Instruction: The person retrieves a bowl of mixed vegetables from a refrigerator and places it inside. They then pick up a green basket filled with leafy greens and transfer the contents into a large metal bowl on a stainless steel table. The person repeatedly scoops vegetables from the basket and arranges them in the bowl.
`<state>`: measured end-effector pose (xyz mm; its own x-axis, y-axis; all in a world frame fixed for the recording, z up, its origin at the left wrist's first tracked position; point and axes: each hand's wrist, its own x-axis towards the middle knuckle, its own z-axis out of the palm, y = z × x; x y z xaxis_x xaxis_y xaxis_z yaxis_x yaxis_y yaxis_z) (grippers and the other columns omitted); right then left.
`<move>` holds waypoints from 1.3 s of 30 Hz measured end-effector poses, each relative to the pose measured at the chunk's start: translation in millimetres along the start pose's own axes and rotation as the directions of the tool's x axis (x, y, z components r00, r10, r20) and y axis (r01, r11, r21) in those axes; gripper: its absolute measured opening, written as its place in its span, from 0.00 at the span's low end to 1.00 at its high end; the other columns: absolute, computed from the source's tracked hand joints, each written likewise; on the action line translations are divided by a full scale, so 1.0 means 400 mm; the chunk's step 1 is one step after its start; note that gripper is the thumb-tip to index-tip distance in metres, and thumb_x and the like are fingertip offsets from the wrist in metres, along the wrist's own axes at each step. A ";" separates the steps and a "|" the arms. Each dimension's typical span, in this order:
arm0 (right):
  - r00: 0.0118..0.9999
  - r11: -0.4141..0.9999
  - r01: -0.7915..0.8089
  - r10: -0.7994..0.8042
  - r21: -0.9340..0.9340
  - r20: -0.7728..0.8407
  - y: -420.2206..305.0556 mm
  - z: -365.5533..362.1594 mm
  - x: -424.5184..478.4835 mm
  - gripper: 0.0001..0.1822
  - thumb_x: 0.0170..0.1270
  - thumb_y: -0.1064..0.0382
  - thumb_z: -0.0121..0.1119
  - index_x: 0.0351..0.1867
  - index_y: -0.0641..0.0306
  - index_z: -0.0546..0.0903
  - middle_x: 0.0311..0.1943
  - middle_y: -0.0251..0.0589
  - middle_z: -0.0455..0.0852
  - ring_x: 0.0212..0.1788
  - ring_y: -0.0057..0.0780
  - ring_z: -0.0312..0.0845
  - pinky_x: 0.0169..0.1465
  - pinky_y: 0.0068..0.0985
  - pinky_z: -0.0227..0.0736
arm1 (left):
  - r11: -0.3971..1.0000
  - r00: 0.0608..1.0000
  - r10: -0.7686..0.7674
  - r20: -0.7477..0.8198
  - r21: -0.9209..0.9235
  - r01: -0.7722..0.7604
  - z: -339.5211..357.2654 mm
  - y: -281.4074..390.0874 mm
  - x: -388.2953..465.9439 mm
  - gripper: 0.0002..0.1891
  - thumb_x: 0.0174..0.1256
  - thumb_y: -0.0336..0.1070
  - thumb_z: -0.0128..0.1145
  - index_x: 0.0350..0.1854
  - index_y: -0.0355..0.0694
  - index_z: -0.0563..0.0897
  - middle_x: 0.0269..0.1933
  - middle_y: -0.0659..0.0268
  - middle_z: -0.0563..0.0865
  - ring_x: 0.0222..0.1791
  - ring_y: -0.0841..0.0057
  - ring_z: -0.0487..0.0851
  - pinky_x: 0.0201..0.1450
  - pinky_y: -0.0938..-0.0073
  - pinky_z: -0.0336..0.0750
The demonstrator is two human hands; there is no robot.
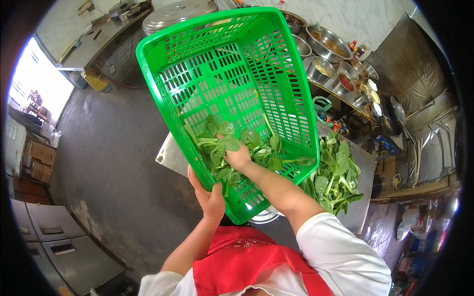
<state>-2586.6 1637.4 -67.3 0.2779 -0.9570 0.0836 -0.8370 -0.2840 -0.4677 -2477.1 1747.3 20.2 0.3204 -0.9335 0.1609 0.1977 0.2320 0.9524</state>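
Observation:
A green slotted plastic basket (227, 103) is tilted up in front of me, its open side facing me. My left hand (209, 198) grips its rim at the lower left, the thumb over the edge. Inside the basket, my right hand (237, 153) is closed around some leafy greens (218, 138). More loose green leaves (274, 159) lie along the basket's lower wall. To the right of the basket, a heap of the same greens (335, 174) rests on a metal table (359, 207).
Steel bowls of food, one large bowl (329, 42) among them, line a counter at the upper right. A big lidded pot (177, 16) stands behind the basket. Steel cabinet doors (55, 225) are at the lower left, and grey floor (111, 155) stretches to my left.

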 end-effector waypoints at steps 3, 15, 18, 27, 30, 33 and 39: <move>0.999 0.998 0.024 -0.021 0.061 -0.049 -0.006 -0.051 0.004 0.36 0.42 0.70 0.61 0.58 0.48 0.66 0.47 0.44 0.74 0.46 0.44 0.72 0.45 0.35 0.71 | 0.999 1.000 0.021 0.001 0.026 -0.021 -0.003 -0.004 0.004 0.38 0.40 0.18 0.42 0.64 0.35 0.55 0.61 0.58 0.59 0.63 0.68 0.57 0.65 0.71 0.49; 0.907 0.989 0.073 -0.012 0.128 -0.421 0.009 -0.384 0.024 0.35 0.39 0.67 0.63 0.56 0.56 0.68 0.47 0.50 0.73 0.52 0.48 0.67 0.55 0.35 0.63 | 0.996 1.000 0.016 -0.001 -0.083 -0.016 0.021 -0.012 0.023 0.37 0.44 0.16 0.41 0.64 0.36 0.55 0.60 0.60 0.62 0.60 0.71 0.62 0.62 0.74 0.54; 0.892 0.974 0.037 0.068 0.223 -0.447 0.023 -0.458 0.015 0.37 0.40 0.66 0.63 0.58 0.58 0.66 0.48 0.51 0.72 0.54 0.46 0.66 0.58 0.33 0.61 | 0.991 1.000 -0.001 -0.003 -0.131 0.000 0.037 -0.005 0.030 0.37 0.44 0.16 0.41 0.65 0.35 0.54 0.61 0.59 0.61 0.60 0.70 0.62 0.63 0.73 0.54; 0.851 0.927 -0.209 0.329 0.310 -0.409 0.118 -0.766 -0.212 0.35 0.43 0.60 0.62 0.58 0.59 0.67 0.46 0.48 0.78 0.47 0.38 0.75 0.51 0.28 0.67 | 0.991 1.000 0.008 -0.003 -0.132 -0.008 0.069 0.010 0.038 0.36 0.47 0.19 0.40 0.66 0.37 0.53 0.61 0.59 0.63 0.55 0.70 0.66 0.57 0.73 0.61; 0.787 0.912 -0.322 0.406 0.252 -0.464 0.182 -0.798 -0.336 0.36 0.43 0.61 0.62 0.59 0.58 0.66 0.46 0.49 0.78 0.49 0.38 0.74 0.51 0.28 0.67 | 0.986 0.998 -0.055 0.001 -0.159 0.054 0.085 0.035 0.037 0.36 0.48 0.19 0.40 0.66 0.37 0.52 0.60 0.59 0.64 0.54 0.69 0.67 0.56 0.72 0.63; 0.748 0.839 -0.511 0.542 0.187 -0.383 0.261 -0.758 -0.449 0.39 0.44 0.61 0.61 0.63 0.53 0.61 0.49 0.49 0.75 0.50 0.39 0.73 0.54 0.27 0.67 | 0.980 0.997 -0.072 0.010 -0.187 0.072 0.103 0.051 0.037 0.36 0.49 0.19 0.40 0.66 0.39 0.52 0.59 0.59 0.64 0.53 0.69 0.68 0.54 0.72 0.65; 0.628 0.611 -0.777 0.766 -0.148 -0.138 0.368 -0.544 -0.573 0.45 0.45 0.54 0.62 0.66 0.51 0.53 0.61 0.53 0.60 0.59 0.43 0.64 0.60 0.34 0.63 | 0.995 0.999 -0.043 -0.005 -0.092 0.043 0.095 0.037 0.043 0.36 0.50 0.20 0.40 0.67 0.41 0.51 0.59 0.59 0.65 0.52 0.69 0.69 0.52 0.71 0.67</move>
<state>-2876.0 1801.8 36.0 -0.5311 -0.8270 -0.1844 -0.7974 0.5614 -0.2212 -2503.9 1724.2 47.1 0.3164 -0.9412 0.1182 0.2952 0.2161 0.9307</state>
